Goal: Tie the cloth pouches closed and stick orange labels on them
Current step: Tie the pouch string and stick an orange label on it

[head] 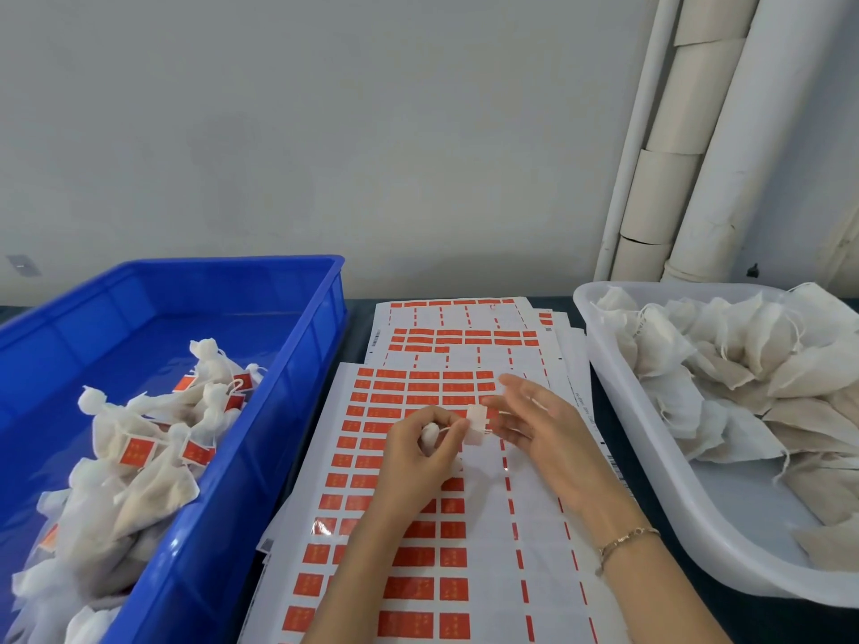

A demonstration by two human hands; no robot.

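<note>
1. Pouch (pixel 430 436), small and white, sits gripped in the curled fingers of the left hand (pixel 418 450), above the label sheets (pixel 418 574).
2. Right hand (pixel 544 434), fingers loosely spread, touches the pouch's free end.
3. Blue bin (pixel 297 374) stands left, white tray (pixel 627 411) right.

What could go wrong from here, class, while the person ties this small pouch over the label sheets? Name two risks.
1. The left hand grips the pouch while the right hand has its fingers spread, so the thin string could slip loose before a knot is pulled tight.
2. The tying happens over the top label sheet, so string or cloth might snag an orange label and peel it crooked.
</note>
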